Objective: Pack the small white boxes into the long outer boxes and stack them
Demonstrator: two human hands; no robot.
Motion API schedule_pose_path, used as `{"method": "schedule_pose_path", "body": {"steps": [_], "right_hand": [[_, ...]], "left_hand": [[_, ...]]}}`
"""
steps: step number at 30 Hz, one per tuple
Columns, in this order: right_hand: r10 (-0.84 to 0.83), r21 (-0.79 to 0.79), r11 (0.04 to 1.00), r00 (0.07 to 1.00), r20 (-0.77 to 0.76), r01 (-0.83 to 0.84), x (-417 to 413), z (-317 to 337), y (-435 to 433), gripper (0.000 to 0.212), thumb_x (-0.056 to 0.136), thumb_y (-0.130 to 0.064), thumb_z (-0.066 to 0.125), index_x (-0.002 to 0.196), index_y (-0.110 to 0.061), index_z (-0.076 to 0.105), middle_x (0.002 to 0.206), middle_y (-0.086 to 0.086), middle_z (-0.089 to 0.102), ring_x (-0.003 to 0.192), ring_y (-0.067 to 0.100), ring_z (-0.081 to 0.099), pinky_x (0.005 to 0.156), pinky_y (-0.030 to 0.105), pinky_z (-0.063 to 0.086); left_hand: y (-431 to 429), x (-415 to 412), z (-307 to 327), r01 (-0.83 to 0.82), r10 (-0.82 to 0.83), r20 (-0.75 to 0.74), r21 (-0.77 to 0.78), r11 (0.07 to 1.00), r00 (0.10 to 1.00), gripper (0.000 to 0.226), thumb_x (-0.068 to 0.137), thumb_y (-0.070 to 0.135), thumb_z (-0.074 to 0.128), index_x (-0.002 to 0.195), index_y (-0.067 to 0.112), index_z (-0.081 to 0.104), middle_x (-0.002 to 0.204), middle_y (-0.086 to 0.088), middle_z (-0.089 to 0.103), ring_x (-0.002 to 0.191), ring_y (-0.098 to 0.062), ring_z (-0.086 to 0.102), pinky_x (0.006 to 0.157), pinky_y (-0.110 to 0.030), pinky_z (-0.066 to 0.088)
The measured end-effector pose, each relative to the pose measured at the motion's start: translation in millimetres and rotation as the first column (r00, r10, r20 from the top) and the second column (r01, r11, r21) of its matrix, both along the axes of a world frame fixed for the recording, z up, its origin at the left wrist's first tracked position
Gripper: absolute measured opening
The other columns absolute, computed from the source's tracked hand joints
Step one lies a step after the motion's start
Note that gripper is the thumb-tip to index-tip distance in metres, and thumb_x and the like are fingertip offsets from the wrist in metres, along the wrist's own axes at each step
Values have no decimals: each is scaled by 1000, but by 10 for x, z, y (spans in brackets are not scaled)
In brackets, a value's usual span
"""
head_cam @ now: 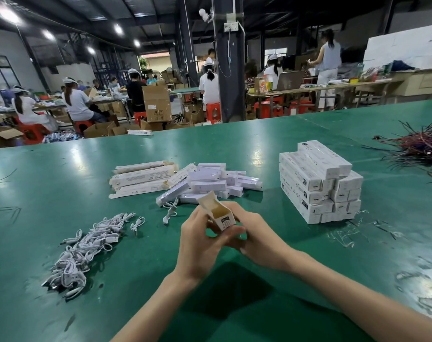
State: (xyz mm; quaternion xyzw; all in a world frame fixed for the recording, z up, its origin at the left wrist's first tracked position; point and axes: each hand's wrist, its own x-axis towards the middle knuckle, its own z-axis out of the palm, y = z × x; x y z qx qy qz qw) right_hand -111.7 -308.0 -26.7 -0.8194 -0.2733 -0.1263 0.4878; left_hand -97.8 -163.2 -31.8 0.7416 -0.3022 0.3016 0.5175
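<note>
1. Grips open-ended long outer box (221,217) with left hand (200,243) and right hand (262,240), fingers curled round it, above green table (49,183).
2. Leftward, white cables (86,250) heaped.
3. Beyond, small white boxes (210,181) piled beside flat cartons (141,178).
4. Right, packed stack (318,183).

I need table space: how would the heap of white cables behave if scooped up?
Probably floppy: the white cables lie in loose, tangled loops. Likely light, being thin cords. Stragglers at the edge may well slip out.

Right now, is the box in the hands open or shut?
Open: the box, held by the left hand and right hand, has its end flap raised, showing a brown hollow.
</note>
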Motion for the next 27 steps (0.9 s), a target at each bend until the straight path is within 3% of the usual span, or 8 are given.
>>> {"method": "schedule_pose_path", "body": {"steps": [3, 6, 10, 14, 17, 21, 24, 27], "right_hand": [[-46, 61, 997, 993, 113, 39, 2, 10, -11, 52, 82, -6, 69, 125, -30, 49, 107, -18, 64, 99, 17, 64, 86, 24, 52], [-150, 85, 986, 985, 86, 142, 88, 4, -138, 43, 81, -2, 73, 117, -17, 55, 99, -1, 66, 89, 29, 62, 81, 38, 54], [-246, 108, 966, 964, 98, 235, 210, -38, -255, 40, 83, 2, 70, 106, -27, 56, 91, 13, 66, 61, 3, 44, 66, 12, 42], [-354, 91, 934, 928, 114, 345, 303, -123, -349, 32, 84, 1, 70, 111, -7, 56, 86, 17, 64, 61, 18, 48, 68, 30, 50], [-380, 7, 922, 905, 191, 386, 314, -176, -388, 37, 83, 3, 70, 116, -4, 56, 78, -15, 55, 60, 16, 49, 68, 48, 52], [-373, -39, 917, 888, 268, 397, 324, -165, -442, 39, 83, 4, 69, 119, -4, 55, 81, -18, 48, 65, 19, 51, 69, 49, 52], [-366, -68, 913, 881, 299, 402, 307, -144, -436, 37, 84, 3, 68, 119, -3, 56, 94, 0, 60, 75, 25, 58, 70, 46, 53], [-388, -81, 898, 865, 318, 433, 316, -135, -454, 38, 83, 3, 69, 119, -3, 57, 93, -4, 57, 74, 16, 52, 68, 42, 52]], "left_hand": [[140, 112, -11, 47, -67, 72, 249, 967, 995, 45, 87, 62, 51, 111, 24, 51, 103, 14, 51, 92, 3, 51, 74, -14, 44], [371, 377, -57, -177, 180, 18, 298, 938, 984, 68, 92, 69, 25, 125, 14, 49, 113, 2, 52, 98, -6, 45, 80, -20, 37], [678, 776, -162, -505, 579, -29, 454, 734, 815, 37, 96, 29, 52, 125, 5, 55, 118, -18, 55, 110, -31, 44, 94, -43, 40], [728, 1108, -101, -496, 690, -70, 643, 583, 720, 41, 99, 25, 45, 137, 10, 44, 131, -17, 50, 122, -33, 41, 99, -49, 37], [690, 1381, 19, -408, 725, -105, 768, 494, 680, 40, 99, 27, 43, 136, 11, 39, 134, -14, 51, 125, -31, 43, 101, -48, 34], [717, 1590, 60, -382, 721, -37, 829, 409, 691, 26, 99, 28, 48, 120, 12, 51, 120, -10, 62, 109, -28, 56, 94, -42, 43], [717, 1538, 131, -414, 669, -44, 755, 509, 742, 19, 99, 19, 50, 112, 8, 57, 112, -13, 61, 95, -30, 60, 86, -43, 49], [656, 1258, 303, -468, 541, -31, 462, 754, 841, 20, 98, 16, 52, 113, 3, 56, 109, -18, 55, 85, -31, 58, 73, -41, 48]]}}
